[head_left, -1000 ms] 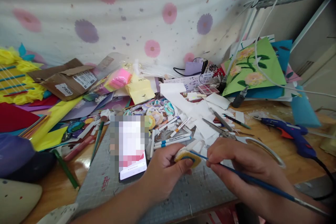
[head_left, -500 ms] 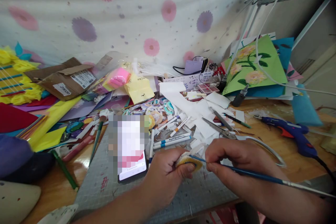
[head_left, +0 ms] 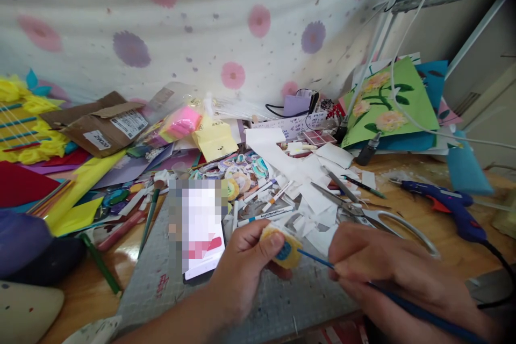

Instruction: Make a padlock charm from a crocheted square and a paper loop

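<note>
The round yellow piece (head_left: 285, 250), small and soft-looking with a blue patch on its face, sits pinched between thumb and fingers of the left hand (head_left: 245, 266), held just above the grey cutting mat (head_left: 282, 301) near the front edge of the tabletop (head_left: 427, 220). The right hand (head_left: 374, 266) is curled closed around a thin blue paintbrush (head_left: 363, 282), whose fine tip lies just beside the piece's lower right edge; whether it touches is hard to tell. The brush's long shaft runs off to the lower right under the wrist.

The mat is matte with a faint printed grid. On it, close to the left hand, lies a phone (head_left: 201, 236), flat and glossy. Behind the hands a heap of white paper scraps (head_left: 310, 193) spreads over the wood, with white markers (head_left: 264, 215) and round stickers (head_left: 242, 172) mixed in. Scissors (head_left: 374, 217) with a large pale loop handle lie just beyond the right hand. Further right rests a blue glue gun (head_left: 447, 204) with a black cord. To the left are green pencils (head_left: 100, 263), yellow and red paper sheets (head_left: 76, 188), and a torn cardboard box (head_left: 100, 123). A green flower picture (head_left: 387, 102) leans at the back right against a flower-print cloth (head_left: 201, 27).
</note>
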Available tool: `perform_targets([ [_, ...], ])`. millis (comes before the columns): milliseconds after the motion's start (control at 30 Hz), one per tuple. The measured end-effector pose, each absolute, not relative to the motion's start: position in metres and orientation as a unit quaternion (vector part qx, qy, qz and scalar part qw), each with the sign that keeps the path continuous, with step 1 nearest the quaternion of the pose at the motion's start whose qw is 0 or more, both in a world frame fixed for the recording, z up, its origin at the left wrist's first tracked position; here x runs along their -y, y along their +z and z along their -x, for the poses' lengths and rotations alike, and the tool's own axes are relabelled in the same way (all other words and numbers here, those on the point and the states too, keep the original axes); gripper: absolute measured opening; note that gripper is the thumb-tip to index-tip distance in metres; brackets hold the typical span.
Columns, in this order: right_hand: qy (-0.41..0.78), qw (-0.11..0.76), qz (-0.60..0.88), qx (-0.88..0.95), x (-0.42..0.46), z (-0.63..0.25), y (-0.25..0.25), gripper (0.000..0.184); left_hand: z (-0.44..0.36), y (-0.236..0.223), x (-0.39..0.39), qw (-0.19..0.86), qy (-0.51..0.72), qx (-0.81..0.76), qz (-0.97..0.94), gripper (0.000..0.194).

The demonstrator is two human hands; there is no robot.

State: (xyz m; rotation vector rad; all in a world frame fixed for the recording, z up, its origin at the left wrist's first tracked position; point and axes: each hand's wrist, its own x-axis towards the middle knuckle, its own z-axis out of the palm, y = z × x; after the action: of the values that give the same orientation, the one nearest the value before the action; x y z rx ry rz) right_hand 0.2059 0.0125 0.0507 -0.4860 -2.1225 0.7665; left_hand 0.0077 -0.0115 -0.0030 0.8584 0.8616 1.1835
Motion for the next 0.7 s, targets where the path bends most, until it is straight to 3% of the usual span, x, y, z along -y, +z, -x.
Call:
perform_targets([
  [167, 0.318, 0.5, 0.342, 0.729, -0.021, -0.217, 0.034, 0.02, -0.008, 0.0, 0.01, 0.68, 0.529, -0.36, -0.356, 0.022],
  [233, 0.414, 0.474, 0.38, 0.678, -0.03, -0.214, 0.028, 0.017, -0.009, 0.0, 0.01, 0.69, 0.518, -0.355, -0.361, 0.023],
  [400, 0.686, 0.331, 0.298, 0.576, -0.038, -0.201, 0.021, 0.013, -0.009, -0.002, 0.01, 0.692, 0.495, -0.366, -0.376, 0.025],
  [700, 0.724, 0.36, 0.285, 0.515, -0.038, -0.19, 0.03, 0.016, -0.007, -0.007, 0.01, 0.729, 0.437, -0.338, -0.405, 0.028],
])
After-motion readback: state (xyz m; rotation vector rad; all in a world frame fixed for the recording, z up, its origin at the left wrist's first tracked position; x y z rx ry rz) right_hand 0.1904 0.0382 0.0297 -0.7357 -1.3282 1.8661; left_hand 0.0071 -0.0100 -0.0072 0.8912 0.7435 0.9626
